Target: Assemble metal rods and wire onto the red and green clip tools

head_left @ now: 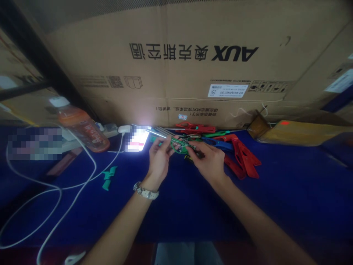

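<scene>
My left hand (pixel 161 156), with a watch (pixel 146 191) on its wrist, is closed around a lighter-like part with a long, thin metal tube (pixel 158 132) pointing to the upper left and a green body. Close beside it, the fingers of my right hand (pixel 209 160) are pinched together at thin pale wires (pixel 183 144). What lies between those right fingertips is too blurred to make out. Behind both hands is a pile of long-nosed lighter parts, including a red casing (pixel 197 128), a green piece (pixel 219 133) and a blue casing (pixel 220 144).
Several red casings (pixel 242 156) lie to the right on the blue tabletop (pixel 176 206). Small green pieces (pixel 109 176), a lit phone (pixel 138 138), white cables (pixel 88 176) and a drink bottle (pixel 82 127) are on the left. A large cardboard box (pixel 176 73) stands behind; a yellow package (pixel 303 133) lies right.
</scene>
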Available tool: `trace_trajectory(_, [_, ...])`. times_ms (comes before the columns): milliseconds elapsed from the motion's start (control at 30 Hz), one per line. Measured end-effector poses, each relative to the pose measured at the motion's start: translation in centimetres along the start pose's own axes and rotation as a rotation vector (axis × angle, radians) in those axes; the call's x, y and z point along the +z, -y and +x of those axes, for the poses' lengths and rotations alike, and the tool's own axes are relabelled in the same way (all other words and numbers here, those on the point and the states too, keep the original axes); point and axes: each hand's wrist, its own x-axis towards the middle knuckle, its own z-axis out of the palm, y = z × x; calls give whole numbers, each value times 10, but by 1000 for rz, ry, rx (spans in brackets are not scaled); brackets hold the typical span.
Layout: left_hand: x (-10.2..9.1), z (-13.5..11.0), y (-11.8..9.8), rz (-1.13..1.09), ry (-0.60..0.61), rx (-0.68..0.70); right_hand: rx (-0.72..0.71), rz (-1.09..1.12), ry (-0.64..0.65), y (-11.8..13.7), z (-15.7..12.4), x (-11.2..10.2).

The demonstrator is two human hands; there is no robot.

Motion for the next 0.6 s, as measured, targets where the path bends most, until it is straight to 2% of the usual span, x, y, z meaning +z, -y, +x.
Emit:
trace_trajectory(167, [0,0,0,-1,-12,-6,23,-117,-26,-1,5,-3])
trace_trajectory(400, [-1,1,0,-1,-13,-38,-142,-276,121,8,15,-15])
trace_trajectory(600, [-3,3,-2,-45,-43,-89,-114,-324,106,10,16,-18])
